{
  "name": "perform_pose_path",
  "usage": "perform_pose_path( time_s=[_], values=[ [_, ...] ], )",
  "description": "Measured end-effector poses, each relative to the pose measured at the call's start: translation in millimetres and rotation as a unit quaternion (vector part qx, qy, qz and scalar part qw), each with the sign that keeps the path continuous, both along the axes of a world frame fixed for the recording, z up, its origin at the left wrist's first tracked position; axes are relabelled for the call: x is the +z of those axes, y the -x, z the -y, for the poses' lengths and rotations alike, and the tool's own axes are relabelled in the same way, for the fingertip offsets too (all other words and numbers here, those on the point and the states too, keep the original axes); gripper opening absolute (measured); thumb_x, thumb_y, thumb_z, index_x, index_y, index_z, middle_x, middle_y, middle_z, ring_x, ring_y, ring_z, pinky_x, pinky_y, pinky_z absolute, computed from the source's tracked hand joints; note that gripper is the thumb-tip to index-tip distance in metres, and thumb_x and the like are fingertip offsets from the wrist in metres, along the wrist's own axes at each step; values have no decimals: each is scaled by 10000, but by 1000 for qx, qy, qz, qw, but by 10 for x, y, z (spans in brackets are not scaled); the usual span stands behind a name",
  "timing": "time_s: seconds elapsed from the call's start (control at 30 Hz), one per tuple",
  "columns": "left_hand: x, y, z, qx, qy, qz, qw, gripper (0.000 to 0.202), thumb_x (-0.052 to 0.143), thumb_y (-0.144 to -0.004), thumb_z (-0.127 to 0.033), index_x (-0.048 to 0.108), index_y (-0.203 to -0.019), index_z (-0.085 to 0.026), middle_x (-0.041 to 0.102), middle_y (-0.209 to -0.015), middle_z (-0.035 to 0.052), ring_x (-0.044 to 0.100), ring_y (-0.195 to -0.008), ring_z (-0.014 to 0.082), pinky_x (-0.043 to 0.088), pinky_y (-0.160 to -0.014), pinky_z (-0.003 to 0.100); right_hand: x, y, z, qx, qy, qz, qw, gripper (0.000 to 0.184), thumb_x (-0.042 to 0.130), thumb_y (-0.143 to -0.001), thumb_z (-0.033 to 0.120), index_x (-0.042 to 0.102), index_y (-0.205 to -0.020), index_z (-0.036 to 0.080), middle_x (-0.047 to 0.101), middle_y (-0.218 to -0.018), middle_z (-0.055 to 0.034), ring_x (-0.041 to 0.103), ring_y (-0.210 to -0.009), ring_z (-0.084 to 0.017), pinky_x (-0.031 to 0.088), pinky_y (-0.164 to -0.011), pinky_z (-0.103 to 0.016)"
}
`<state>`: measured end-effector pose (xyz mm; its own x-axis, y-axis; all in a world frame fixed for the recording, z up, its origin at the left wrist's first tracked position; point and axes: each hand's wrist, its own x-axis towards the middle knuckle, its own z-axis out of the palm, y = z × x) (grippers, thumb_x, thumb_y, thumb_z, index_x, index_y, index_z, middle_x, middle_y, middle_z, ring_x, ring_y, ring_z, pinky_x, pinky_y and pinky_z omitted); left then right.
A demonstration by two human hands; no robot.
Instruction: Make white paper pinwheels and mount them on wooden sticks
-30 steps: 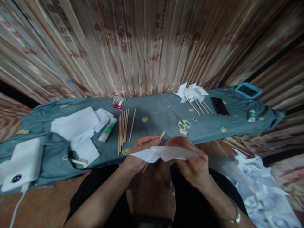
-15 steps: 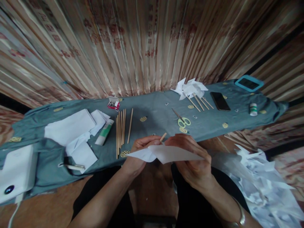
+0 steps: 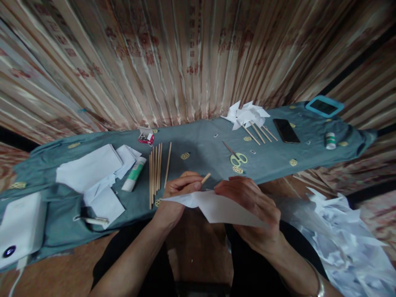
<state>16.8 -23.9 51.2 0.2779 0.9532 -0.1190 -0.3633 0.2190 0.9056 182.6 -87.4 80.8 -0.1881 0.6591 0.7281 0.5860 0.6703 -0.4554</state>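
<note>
In the head view, my left hand is closed around a wooden stick, whose end pokes out past the thumb. A folded white paper pinwheel lies against that hand, its blades spreading below both hands. My right hand is closed on the right side of the paper, its fingers curled behind the sheet. How the paper meets the stick is hidden. Several loose wooden sticks lie on the cloth left of my left hand. Finished white pinwheels on sticks rest at the back.
On the cloth-covered table lie green-handled scissors, a phone, a red box of pins, a glue stick and white paper sheets. A white device stands left. A paper-filled bag is at right.
My right hand has shifted slightly right and down with the paper, tilting its right blade lower. My left hand and the stick's end have moved a little left.
</note>
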Motion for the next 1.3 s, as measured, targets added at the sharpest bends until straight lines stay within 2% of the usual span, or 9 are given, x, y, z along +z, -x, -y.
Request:
perform_pose_path(
  time_s=[0.1, 0.13, 0.27, 0.33, 0.5, 0.7, 1.03, 1.3],
  values=[
    [-2, 24, -15, -5, 1, -4, 1000, 148, 838, -597, -307, 797, -710, -220, 704, -1018, 49, 519, -593, 60, 420, -529, 190, 29, 12, 0, 8, -8, 13, 1000, 347, 537, -835, 16, 595, -1139, 174, 718, -939, -96, 685, -892, -222, 558, -841, -425],
    [-2, 25, -14, -15, 12, -7, 1000, 167, 839, -596, -318, 798, -721, -215, 716, -1023, 59, 519, -582, 62, 418, -520, 194, 34, 15, -1, 8, -10, 18, 1000, 352, 531, -837, 13, 593, -1142, 177, 721, -938, -95, 690, -888, -221, 564, -832, -420],
    [-1, -6, 11, -50, 78, -24, 995, 245, 853, -553, -353, 795, -725, -189, 721, -688, 45, 531, -512, 92, 386, -478, 201, 32, 10, -2, 7, -8, 13, 1000, 303, 559, -845, 49, 603, -1115, 180, 733, -966, -88, 704, -902, -218, 572, -829, -408],
    [-1, -27, 25, -48, 90, -29, 994, 239, 857, -529, -343, 786, -691, -183, 703, -618, 33, 550, -505, 107, 401, -488, 208, 30, -1, -2, 6, 0, 7, 1000, 288, 558, -846, 55, 607, -1103, 176, 733, -978, -90, 702, -919, -218, 567, -841, -407],
    [6, -31, 39, -48, 59, -46, 996, 145, 823, -573, -298, 784, -673, -202, 735, -686, 42, 610, -571, 139, 459, -550, 225, 13, -17, -3, 2, 5, -2, 1000, 290, 548, -854, 55, 606, -1112, 173, 726, -966, -105, 685, -903, -216, 555, -849, -421],
    [-13, 13, 51, -61, 30, -79, 995, 103, 788, -618, -278, 786, -690, -205, 747, -738, 62, 663, -665, 196, 514, -627, 268, -49, -18, -15, -21, 11, -6, 1000, 307, 550, -857, 59, 617, -1105, 227, 740, -968, -63, 702, -884, -205, 560, -837, -405],
    [-3, 12, 60, -65, 35, -56, 996, 95, 776, -606, -230, 796, -697, -215, 761, -748, 46, 651, -619, 171, 513, -604, 249, -16, -7, -26, -26, -16, 10, 999, 266, 551, -872, 73, 590, -1104, 197, 734, -948, -87, 697, -859, -218, 567, -810, -409],
    [-38, 25, 52, -69, 10, -63, 996, 93, 771, -632, -228, 802, -719, -235, 767, -772, 33, 666, -664, 172, 511, -640, 242, -6, -25, -16, -15, 4, 2, 1000, 277, 518, -879, 88, 602, -1115, 205, 736, -957, -84, 700, -883, -217, 557, -846, -413]
  ],
)
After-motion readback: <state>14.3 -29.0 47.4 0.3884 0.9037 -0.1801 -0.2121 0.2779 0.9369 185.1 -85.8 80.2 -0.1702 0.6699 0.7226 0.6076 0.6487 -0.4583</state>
